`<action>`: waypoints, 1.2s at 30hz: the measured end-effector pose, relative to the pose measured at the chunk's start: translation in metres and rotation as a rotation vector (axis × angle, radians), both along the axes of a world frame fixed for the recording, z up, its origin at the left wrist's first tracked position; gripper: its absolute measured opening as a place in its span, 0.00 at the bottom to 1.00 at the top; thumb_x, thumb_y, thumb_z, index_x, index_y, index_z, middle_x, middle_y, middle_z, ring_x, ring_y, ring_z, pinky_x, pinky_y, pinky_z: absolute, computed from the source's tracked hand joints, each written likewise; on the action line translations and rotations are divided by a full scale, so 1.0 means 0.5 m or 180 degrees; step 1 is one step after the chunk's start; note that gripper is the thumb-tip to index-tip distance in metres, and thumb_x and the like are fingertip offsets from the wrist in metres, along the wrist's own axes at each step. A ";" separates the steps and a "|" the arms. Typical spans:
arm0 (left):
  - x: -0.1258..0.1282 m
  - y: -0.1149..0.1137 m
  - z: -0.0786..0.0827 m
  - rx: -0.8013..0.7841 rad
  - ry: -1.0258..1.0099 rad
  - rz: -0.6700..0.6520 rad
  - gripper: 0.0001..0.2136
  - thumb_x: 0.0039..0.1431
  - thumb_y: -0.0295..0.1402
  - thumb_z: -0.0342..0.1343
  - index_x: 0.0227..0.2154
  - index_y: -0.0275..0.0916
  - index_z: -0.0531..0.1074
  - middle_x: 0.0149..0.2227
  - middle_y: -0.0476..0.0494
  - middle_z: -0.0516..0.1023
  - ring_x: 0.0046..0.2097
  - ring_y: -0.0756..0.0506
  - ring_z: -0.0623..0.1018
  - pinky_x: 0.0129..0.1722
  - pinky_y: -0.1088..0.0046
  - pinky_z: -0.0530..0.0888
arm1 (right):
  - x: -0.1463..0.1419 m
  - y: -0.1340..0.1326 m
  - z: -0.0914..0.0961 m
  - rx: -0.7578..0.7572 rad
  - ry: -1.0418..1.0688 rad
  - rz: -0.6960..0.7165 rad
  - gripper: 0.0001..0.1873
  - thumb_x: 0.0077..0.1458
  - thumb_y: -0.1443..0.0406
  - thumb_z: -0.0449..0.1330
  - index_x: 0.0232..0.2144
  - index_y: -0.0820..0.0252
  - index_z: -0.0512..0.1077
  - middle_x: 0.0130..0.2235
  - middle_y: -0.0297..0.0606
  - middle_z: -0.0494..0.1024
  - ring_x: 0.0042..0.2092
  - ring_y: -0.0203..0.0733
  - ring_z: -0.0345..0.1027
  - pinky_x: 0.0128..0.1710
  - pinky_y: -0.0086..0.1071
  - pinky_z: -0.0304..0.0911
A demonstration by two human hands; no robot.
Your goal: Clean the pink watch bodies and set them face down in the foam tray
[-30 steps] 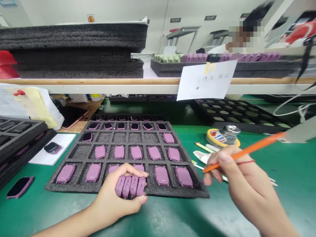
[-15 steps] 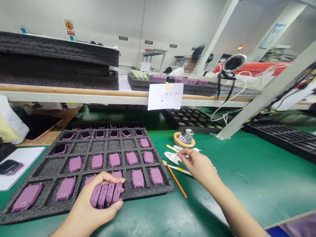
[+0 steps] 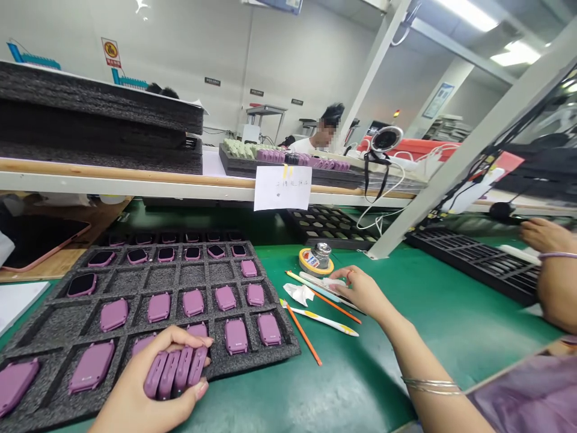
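My left hand (image 3: 157,385) is wrapped round a row of several purple smartwatch bodies (image 3: 175,371), held side by side above the near edge of a dark foam tray (image 3: 252,364). The tray's compartments hold more purple watches (image 3: 235,335), some back up, others with black screens (image 3: 83,285) up; a few compartments have none. To the right, my right hand (image 3: 360,293) has its thumb and fingers closed at a thin white piece (image 3: 334,282) that looks like tissue, over several pens. Another crumpled white tissue (image 3: 299,294) lies to its left, beside a white-yellow pen (image 3: 329,322) and an orange stick (image 3: 304,334).
Behind the pens stand a tape roll (image 3: 311,263) and small metal pot (image 3: 321,251). A slanted white post (image 3: 396,222) meets the green bench (image 3: 433,313). Another person's hand (image 3: 547,234) is over a black slotted tray (image 3: 473,264) at right. A shelf (image 3: 234,187) crosses above.
The view has shifted, moving the tray leftward in the picture. My right hand has gone from the left tissue to the white piece by the pens. Another person's arm now shows at right.
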State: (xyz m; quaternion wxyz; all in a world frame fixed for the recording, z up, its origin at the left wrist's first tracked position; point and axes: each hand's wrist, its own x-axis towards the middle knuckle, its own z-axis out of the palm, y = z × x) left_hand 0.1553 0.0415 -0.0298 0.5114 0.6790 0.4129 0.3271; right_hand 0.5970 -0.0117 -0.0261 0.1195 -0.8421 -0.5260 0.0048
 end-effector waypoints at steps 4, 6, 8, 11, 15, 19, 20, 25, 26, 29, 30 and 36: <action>0.000 0.000 0.000 -0.0011 0.0005 0.0056 0.13 0.45 0.37 0.65 0.35 0.44 0.74 0.42 0.41 0.83 0.53 0.34 0.80 0.56 0.54 0.74 | 0.003 0.021 0.018 0.0348 -0.0163 -0.0144 0.10 0.66 0.62 0.59 0.43 0.64 0.73 0.41 0.38 0.78 0.43 0.40 0.74 0.46 0.40 0.71; 0.001 0.000 0.001 -0.0017 0.0006 0.0035 0.13 0.44 0.36 0.66 0.35 0.44 0.74 0.42 0.41 0.83 0.54 0.34 0.79 0.56 0.54 0.73 | 0.005 0.042 0.037 0.0543 -0.0273 -0.0278 0.12 0.67 0.61 0.57 0.46 0.64 0.72 0.43 0.39 0.78 0.43 0.40 0.74 0.46 0.40 0.71; 0.001 0.000 0.002 -0.0060 0.0016 -0.0007 0.13 0.44 0.36 0.65 0.35 0.43 0.74 0.42 0.40 0.83 0.55 0.34 0.78 0.57 0.55 0.73 | 0.008 0.068 0.056 0.0656 -0.0393 -0.0405 0.12 0.66 0.60 0.59 0.45 0.63 0.73 0.44 0.40 0.77 0.45 0.41 0.73 0.48 0.41 0.69; 0.001 -0.005 0.006 -0.0209 -0.0024 -0.0031 0.13 0.45 0.35 0.64 0.36 0.43 0.73 0.44 0.39 0.83 0.55 0.34 0.78 0.57 0.55 0.72 | 0.011 0.105 0.080 0.0607 -0.0442 -0.0520 0.12 0.63 0.59 0.62 0.39 0.63 0.74 0.40 0.37 0.77 0.41 0.40 0.73 0.45 0.39 0.69; 0.001 -0.011 0.018 -0.0413 -0.0228 -0.0186 0.14 0.45 0.31 0.64 0.37 0.41 0.71 0.49 0.39 0.80 0.48 0.38 0.81 0.56 0.56 0.71 | -0.011 0.136 0.116 0.0443 -0.0300 -0.0555 0.12 0.59 0.61 0.64 0.27 0.62 0.72 0.28 0.32 0.74 0.32 0.37 0.69 0.37 0.35 0.66; -0.002 -0.009 0.027 -0.0620 -0.0304 -0.0433 0.15 0.46 0.28 0.65 0.38 0.40 0.70 0.51 0.38 0.79 0.49 0.39 0.80 0.55 0.58 0.71 | -0.121 0.134 0.136 0.0749 0.0004 -0.0023 0.08 0.57 0.64 0.64 0.31 0.65 0.77 0.28 0.45 0.77 0.34 0.48 0.73 0.34 0.38 0.63; -0.003 -0.008 0.029 -0.0650 -0.0313 -0.0467 0.15 0.46 0.28 0.65 0.38 0.40 0.70 0.51 0.38 0.79 0.49 0.40 0.80 0.55 0.59 0.71 | -0.167 0.125 0.134 0.0800 0.0181 0.0254 0.10 0.56 0.61 0.65 0.34 0.64 0.79 0.30 0.45 0.79 0.34 0.48 0.74 0.34 0.37 0.64; -0.004 -0.008 0.030 -0.0505 -0.0350 -0.0460 0.16 0.45 0.26 0.66 0.38 0.39 0.70 0.46 0.42 0.80 0.46 0.42 0.80 0.50 0.64 0.73 | -0.414 0.045 0.090 0.1408 0.1520 0.2879 0.05 0.62 0.65 0.60 0.35 0.57 0.76 0.35 0.36 0.80 0.36 0.37 0.74 0.37 0.29 0.70; -0.003 -0.007 0.030 -0.0443 -0.0338 -0.0455 0.16 0.44 0.26 0.66 0.38 0.39 0.71 0.44 0.44 0.80 0.44 0.44 0.79 0.48 0.66 0.73 | -0.448 0.032 0.080 0.1513 0.1688 0.3184 0.04 0.62 0.68 0.60 0.36 0.58 0.75 0.35 0.36 0.79 0.37 0.36 0.74 0.38 0.28 0.70; 0.000 -0.004 0.028 -0.0422 -0.0292 -0.0456 0.16 0.44 0.26 0.66 0.37 0.39 0.70 0.36 0.50 0.78 0.37 0.48 0.76 0.39 0.73 0.72 | -0.498 0.015 0.056 0.1658 0.1364 0.3537 0.05 0.64 0.72 0.58 0.39 0.60 0.73 0.38 0.40 0.78 0.38 0.38 0.70 0.38 0.30 0.70; 0.001 -0.002 0.027 -0.0459 -0.0288 -0.0467 0.16 0.44 0.26 0.66 0.37 0.39 0.70 0.34 0.51 0.77 0.35 0.49 0.75 0.37 0.74 0.71 | -0.500 0.016 0.049 0.1706 0.1146 0.3577 0.05 0.65 0.72 0.57 0.39 0.61 0.73 0.37 0.40 0.77 0.38 0.39 0.69 0.37 0.31 0.69; 0.003 0.003 0.027 -0.0434 -0.0175 -0.0420 0.16 0.42 0.25 0.67 0.35 0.40 0.71 0.35 0.53 0.76 0.35 0.50 0.74 0.38 0.75 0.70 | -0.487 0.034 0.030 0.2020 0.0831 0.3597 0.05 0.66 0.72 0.56 0.41 0.63 0.71 0.38 0.41 0.75 0.39 0.39 0.66 0.38 0.31 0.68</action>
